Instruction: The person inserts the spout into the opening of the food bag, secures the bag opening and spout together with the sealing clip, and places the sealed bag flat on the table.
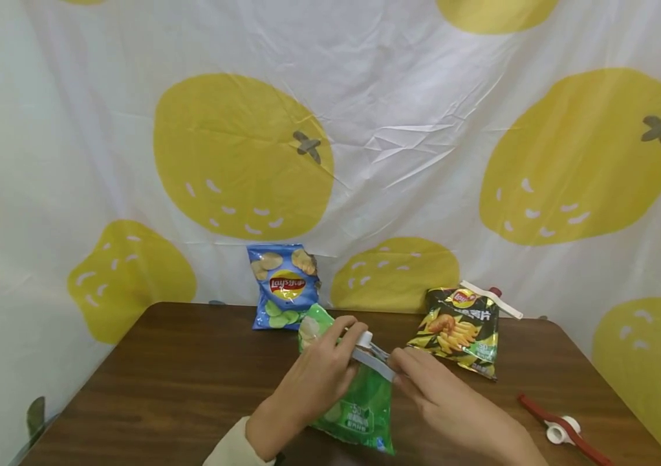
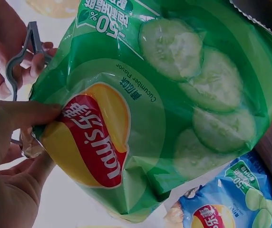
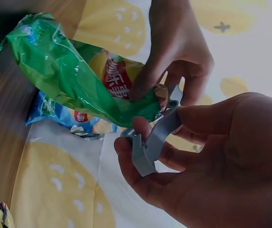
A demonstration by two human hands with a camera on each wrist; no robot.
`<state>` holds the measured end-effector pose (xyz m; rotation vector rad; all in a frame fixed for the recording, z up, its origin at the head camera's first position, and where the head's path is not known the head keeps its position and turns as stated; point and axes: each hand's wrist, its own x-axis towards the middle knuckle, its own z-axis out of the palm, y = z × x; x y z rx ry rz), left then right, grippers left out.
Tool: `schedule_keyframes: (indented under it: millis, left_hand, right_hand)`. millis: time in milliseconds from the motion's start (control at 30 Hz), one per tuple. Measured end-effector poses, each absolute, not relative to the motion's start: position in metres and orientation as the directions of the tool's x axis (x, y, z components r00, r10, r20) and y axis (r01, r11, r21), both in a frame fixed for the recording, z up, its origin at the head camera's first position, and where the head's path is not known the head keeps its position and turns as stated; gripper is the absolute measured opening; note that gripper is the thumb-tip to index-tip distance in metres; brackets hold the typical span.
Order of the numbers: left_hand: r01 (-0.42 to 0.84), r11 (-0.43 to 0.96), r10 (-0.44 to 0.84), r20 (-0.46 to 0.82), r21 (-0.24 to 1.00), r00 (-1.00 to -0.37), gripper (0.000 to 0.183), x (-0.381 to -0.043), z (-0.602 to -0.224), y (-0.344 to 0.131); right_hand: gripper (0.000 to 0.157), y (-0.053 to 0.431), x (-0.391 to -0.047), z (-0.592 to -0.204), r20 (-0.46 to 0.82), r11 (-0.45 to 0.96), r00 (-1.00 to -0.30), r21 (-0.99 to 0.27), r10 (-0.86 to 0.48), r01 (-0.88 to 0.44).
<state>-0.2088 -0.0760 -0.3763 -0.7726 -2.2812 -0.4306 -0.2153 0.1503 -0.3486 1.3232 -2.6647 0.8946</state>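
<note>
A green Lay's chip bag (image 1: 359, 401), cucumber flavor, hangs between my hands above the table. My left hand (image 1: 321, 362) pinches its top edge, with the thumb (image 2: 36, 114) lying on the printed front. My right hand (image 3: 226, 147) grips a grey bag clip (image 3: 157, 140) between thumb and fingers. The clip's two arms are spread apart in the left wrist view, right at the bag's gathered top. On the clip in the head view sits a white round cap (image 1: 365, 338). Fingers hide part of the clip and of the bag's mouth.
A blue Lay's bag (image 1: 286, 288) stands at the back of the brown table (image 1: 150, 375), against the patterned cloth. Back right, a black Lay's bag (image 1: 458, 330) wears a white clip (image 1: 493, 299) along its top. A red clip (image 1: 540, 411) with a white spout lies front right.
</note>
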Motion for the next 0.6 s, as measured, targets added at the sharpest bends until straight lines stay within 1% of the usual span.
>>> schedule_keyframes:
  millis: [100, 200, 300, 400, 533, 600]
  left_hand:
    - [0.635, 0.769, 0.412, 0.704, 0.073, -0.579, 0.049, -0.209, -0.377, -0.075]
    - [0.634, 0.771, 0.415, 0.712, 0.054, -0.566, 0.050, -0.209, -0.378, -0.075]
    - [0.624, 0.780, 0.391, 0.734, 0.056, -0.555, 0.050, -0.208, -0.379, -0.075]
    - [0.628, 0.775, 0.367, 0.755, 0.075, -0.543, 0.050, -0.208, -0.378, -0.074]
    - [0.659, 0.748, 0.391, 0.752, 0.076, -0.531, 0.048, -0.206, -0.380, -0.069]
    - [0.673, 0.735, 0.405, 0.745, 0.080, -0.530, 0.047, -0.205, -0.381, -0.066]
  right_hand:
    - [0.009, 0.152, -0.217, -0.346, 0.225, 0.476, -0.660, -0.533, -0.717, -0.699]
    - [0.008, 0.152, -0.217, -0.345, 0.227, 0.492, -0.681, -0.540, -0.696, -0.683]
    - [0.008, 0.150, -0.215, -0.345, 0.267, 0.509, -0.693, -0.513, -0.670, -0.691]
    - [0.014, 0.145, -0.212, -0.347, 0.295, 0.519, -0.704, -0.506, -0.646, -0.689]
    - [0.016, 0.139, -0.213, -0.354, 0.328, 0.504, -0.709, -0.524, -0.625, -0.687]
    - [0.015, 0.137, -0.214, -0.359, 0.371, 0.483, -0.698, -0.524, -0.612, -0.702]
